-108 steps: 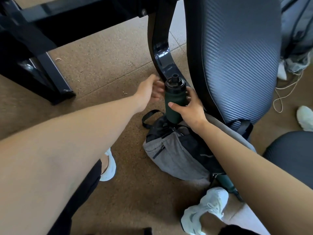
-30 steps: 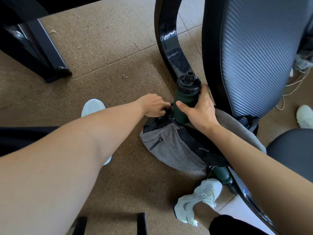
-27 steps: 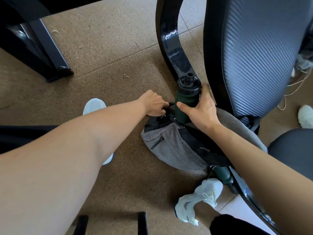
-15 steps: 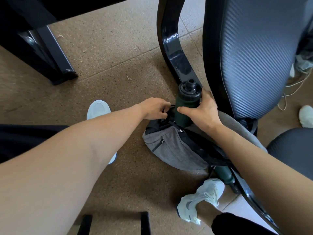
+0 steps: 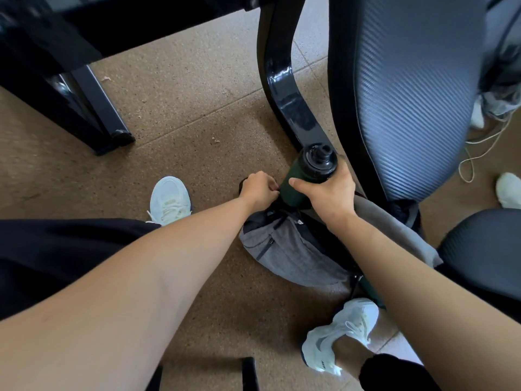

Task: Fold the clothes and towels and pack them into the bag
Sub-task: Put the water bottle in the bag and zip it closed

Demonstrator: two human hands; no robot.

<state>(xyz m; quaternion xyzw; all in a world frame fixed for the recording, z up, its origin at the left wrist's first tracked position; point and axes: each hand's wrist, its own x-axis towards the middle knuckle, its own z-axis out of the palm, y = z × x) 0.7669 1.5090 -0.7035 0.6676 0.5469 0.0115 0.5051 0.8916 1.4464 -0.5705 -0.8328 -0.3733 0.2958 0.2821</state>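
A grey and black bag [image 5: 284,251] lies on the brown floor beside a chair. A dark green bottle [image 5: 306,176] with a black cap stands tilted at the bag's top end, its lower part sunk into the bag. My right hand [image 5: 325,193] grips the bottle just under its cap. My left hand [image 5: 259,187] is curled on the bag's black top edge, right beside the bottle. No clothes or towels are in view.
A grey mesh chair back [image 5: 414,88] and its black glossy frame [image 5: 284,88] stand right behind the bottle. A black table leg [image 5: 98,108] is at the upper left. My white shoes [image 5: 169,200] flank the bag. A white cable [image 5: 479,148] lies at right.
The bottle has tipped a little to the right and its cap sits slightly higher. My left hand stays curled on the bag's top edge. The view has shifted a little.
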